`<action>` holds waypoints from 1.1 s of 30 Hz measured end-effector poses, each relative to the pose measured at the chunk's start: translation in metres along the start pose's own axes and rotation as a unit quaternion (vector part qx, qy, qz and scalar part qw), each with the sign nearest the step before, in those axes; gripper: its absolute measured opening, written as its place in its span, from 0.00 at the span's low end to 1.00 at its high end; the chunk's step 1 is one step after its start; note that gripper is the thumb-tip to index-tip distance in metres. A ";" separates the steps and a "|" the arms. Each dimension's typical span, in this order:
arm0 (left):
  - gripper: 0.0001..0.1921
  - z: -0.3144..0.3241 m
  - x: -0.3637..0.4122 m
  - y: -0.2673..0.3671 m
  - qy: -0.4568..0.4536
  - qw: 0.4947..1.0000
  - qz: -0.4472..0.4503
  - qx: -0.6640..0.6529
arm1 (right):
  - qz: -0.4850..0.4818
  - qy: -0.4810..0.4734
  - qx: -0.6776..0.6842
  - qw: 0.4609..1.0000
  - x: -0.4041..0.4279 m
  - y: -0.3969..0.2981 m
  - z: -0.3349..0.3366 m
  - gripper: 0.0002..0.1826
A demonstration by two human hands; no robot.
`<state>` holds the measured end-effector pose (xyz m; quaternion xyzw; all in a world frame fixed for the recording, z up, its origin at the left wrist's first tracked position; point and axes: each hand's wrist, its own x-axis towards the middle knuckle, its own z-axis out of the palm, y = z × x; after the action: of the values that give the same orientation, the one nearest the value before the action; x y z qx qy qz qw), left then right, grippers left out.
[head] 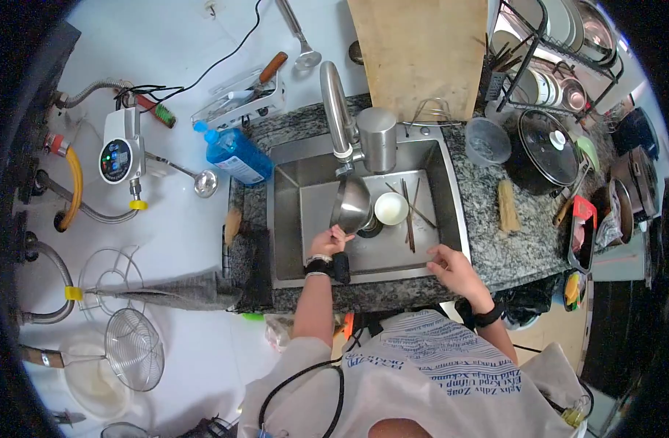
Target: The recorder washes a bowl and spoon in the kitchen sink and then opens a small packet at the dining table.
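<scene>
My left hand [330, 242] grips the rim of a stainless steel bowl [352, 205], tilted in the sink beneath the tap [337, 109]. Over the sink's front right edge is my right hand [447, 266], its fingers apart and holding nothing. A small white bowl [391, 208] stands in the steel sink [321, 241], just right of the metal bowl. Several brown chopsticks [409, 216] lie loosely crossed on the sink floor, right of the white bowl. Part of the drain [370, 228] shows between the two bowls.
Left of the sink stands a bottle of blue liquid [239, 156]. On the right counter are a clear plastic tub [488, 141], a loofah [508, 207] and a lidded black pot [545, 150]. A wooden board [422, 55] leans behind; a dish rack [564, 60] stands at back right.
</scene>
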<state>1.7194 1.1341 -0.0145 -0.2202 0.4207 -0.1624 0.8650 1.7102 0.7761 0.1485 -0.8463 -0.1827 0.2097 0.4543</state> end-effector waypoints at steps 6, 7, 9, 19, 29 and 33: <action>0.16 -0.002 -0.018 0.036 -0.013 0.905 0.232 0.356 | 0.004 0.006 0.001 1.000 -0.003 -0.003 -0.002 0.15; 0.13 -0.011 -0.026 0.061 -0.043 0.837 0.278 0.469 | 0.005 -0.004 -0.005 1.000 -0.003 -0.008 -0.002 0.15; 0.13 -0.010 -0.027 0.059 -0.016 0.880 0.265 0.393 | 0.019 -0.002 -0.010 1.000 -0.007 -0.008 -0.005 0.15; 0.07 -0.007 -0.061 -0.008 0.140 0.312 0.420 0.840 | 0.024 0.008 -0.031 0.999 -0.006 0.005 -0.003 0.16; 0.26 0.018 -0.079 -0.054 0.351 0.048 0.594 0.722 | 0.027 0.003 -0.028 0.999 -0.008 -0.002 -0.007 0.15; 0.30 0.027 -0.066 -0.059 0.386 0.094 0.552 0.733 | 0.042 0.013 -0.024 0.999 -0.014 0.002 -0.008 0.16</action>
<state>1.6962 1.1214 0.0748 0.9084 0.3761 0.0684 0.1695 1.7022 0.7626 0.1537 -0.8663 -0.1464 0.2135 0.4272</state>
